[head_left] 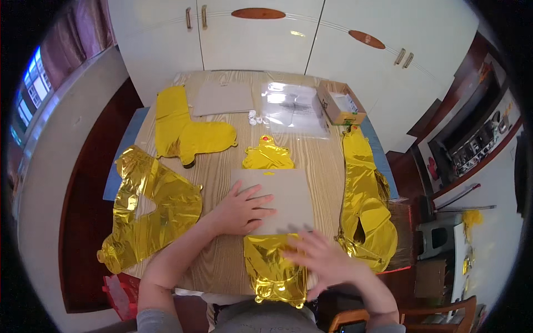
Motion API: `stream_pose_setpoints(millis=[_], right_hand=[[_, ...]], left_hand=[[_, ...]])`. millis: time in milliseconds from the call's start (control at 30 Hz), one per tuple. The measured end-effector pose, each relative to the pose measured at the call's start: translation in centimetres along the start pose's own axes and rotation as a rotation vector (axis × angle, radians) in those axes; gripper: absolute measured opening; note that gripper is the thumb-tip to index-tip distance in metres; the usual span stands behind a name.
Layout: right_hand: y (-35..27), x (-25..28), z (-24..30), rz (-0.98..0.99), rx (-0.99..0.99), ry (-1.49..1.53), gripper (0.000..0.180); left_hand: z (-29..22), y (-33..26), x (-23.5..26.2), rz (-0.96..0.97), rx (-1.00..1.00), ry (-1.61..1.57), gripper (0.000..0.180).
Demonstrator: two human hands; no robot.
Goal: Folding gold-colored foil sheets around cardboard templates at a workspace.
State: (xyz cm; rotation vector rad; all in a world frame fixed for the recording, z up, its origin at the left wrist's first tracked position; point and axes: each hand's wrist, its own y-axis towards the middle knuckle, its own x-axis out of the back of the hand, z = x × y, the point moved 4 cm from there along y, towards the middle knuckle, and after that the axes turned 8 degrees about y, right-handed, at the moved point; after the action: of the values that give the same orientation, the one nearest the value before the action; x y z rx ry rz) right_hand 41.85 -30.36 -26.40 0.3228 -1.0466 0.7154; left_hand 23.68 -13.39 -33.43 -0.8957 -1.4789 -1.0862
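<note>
A grey cardboard sheet (288, 194) lies on top of a gold foil balloon at the table's middle. The balloon's upper part (267, 155) shows beyond the far edge, and its lower part (275, 261) extends from the near edge toward me. My left hand (241, 211) rests flat on the cardboard with its fingers spread. Over the right side of the balloon's lower part is my right hand (322, 255), fingers stretched apart and blurred by motion. Nothing shows in its grasp. The cardboard hides the balloon's middle.
Flat gold foil balloons lie at the far left (208, 137), near left (166, 191) and right (363, 188). Along the back are another grey cardboard sheet (225, 99), small white rolls (253, 117), a clear plastic bag (294, 111) and an open cardboard box (340, 111).
</note>
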Motion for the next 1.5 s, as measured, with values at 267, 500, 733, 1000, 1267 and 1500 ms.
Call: stream_pose_setpoints(millis=[267,500,733,1000,1267,1500], right_hand=[[-2.8,-5.3,2.4,-0.152,0.029,-0.220,0.076],[-1.2,-3.9,1.3,-0.378,0.212,-0.300,0.029],[1.3,0.9,-3.5,-0.611,0.047,0.122,0.020],[5.4,-0.4,-11.5,-0.685,-0.526,0.714,0.021],[4.5,0.4,-9.9,-0.593,-0.148,0.369,0.061],[3.7,-1.2,-9.2,-0.440,-0.362,0.176,0.107]], left_hand=[[-0.1,-0.2,0.1,-0.016,0.005,0.012,0.042],[0.1,-0.1,0.1,0.056,-0.004,0.014,0.045],[0.2,0.0,0.0,0.038,-0.018,0.014,0.043],[1.7,0.0,-2.2,0.025,-0.020,-0.065,0.057],[1.8,-0.5,-2.2,0.013,-0.028,-0.031,0.055],[1.6,-0.1,-1.8,0.039,-0.017,-0.045,0.050]])
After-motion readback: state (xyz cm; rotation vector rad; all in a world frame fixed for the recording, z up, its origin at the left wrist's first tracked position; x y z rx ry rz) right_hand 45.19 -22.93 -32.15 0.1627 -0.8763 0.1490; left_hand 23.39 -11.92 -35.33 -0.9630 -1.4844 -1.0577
